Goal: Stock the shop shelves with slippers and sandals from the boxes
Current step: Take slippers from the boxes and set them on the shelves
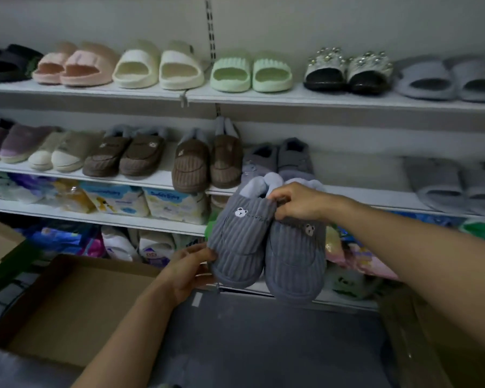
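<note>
I hold a pair of grey corduroy slippers (266, 242) with small bear badges, toes down, in front of the middle shelf (151, 179). My right hand (297, 201) pinches the pair at the heel openings. My left hand (189, 266) grips the toe of the left slipper from the side. Another grey pair (277, 159) stands on the middle shelf just behind them, beside two brown corduroy pairs (207, 161). The upper shelf (319, 98) carries pink, cream, green, beaded and grey slides in a row.
An open cardboard box (67, 306) lies at lower left, another box flap (431, 345) at lower right. Packaged goods (140, 203) fill the lower shelves. Grey slides (454, 189) sit at the middle shelf's right end, with a bare stretch of shelf (361, 169) left of them.
</note>
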### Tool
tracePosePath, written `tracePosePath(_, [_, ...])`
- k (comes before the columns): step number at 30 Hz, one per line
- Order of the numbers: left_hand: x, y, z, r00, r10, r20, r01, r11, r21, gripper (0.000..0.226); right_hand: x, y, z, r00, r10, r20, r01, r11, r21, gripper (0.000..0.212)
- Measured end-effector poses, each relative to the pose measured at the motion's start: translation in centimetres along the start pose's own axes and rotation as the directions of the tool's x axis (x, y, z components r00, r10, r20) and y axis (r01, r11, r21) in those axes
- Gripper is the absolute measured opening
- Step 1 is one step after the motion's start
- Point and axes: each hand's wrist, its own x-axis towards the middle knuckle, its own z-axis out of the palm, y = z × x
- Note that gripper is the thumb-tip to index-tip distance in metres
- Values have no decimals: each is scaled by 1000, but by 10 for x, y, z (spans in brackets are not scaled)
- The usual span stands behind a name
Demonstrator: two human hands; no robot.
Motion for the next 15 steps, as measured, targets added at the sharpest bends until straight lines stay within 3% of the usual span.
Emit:
tracePosePath(6, [14,2,84,994,-22,106,27,999,-39,25,-46,60,-55,979,89,-185,-97,995,-34,49])
tracePosePath(12, [49,6,155,988,-35,151,43,998,-51,24,-63,115,-104,931,173,-322,-225,965,-131,35])
tracePosePath(15, [75,9,188,984,-55,170,69,994,-79,33,-59,146,-131,912,206,-354,-263,957,-121,42])
